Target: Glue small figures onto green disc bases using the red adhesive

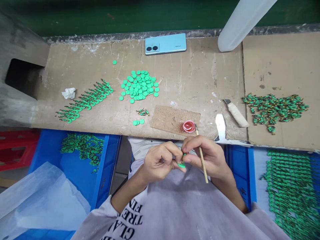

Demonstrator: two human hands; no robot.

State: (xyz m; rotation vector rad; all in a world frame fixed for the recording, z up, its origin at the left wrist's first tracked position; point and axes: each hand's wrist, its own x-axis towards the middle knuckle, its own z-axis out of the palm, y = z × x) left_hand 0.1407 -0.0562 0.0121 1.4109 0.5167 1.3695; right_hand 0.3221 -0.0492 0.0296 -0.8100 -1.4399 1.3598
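Note:
My left hand (162, 160) pinches a green disc (181, 165) between thumb and fingers, in front of my chest. At the disc, my right hand (206, 155) closes thumb and forefinger on a tiny green-and-gold piece (184, 155), partly hidden by the fingertips. A thin wooden-handled brush (203, 161) also rests in the right hand, its dark tip up beside a small pink-rimmed cup of red liquid (188, 126). The cup stands on a cardboard scrap (165, 118). Left of it lie a few loose green discs (136, 122) and a small cluster of figure-like pieces (142, 112).
Green discs (140, 85) are heaped mid-table; rows of assembled pieces (86, 101) lie left. A phone (166, 44), a wrapped-handle blade (236, 113) and a pile of green-gold pieces (277, 108) share the cardboard-covered table (200, 73). Blue bins (100, 180) flank my lap.

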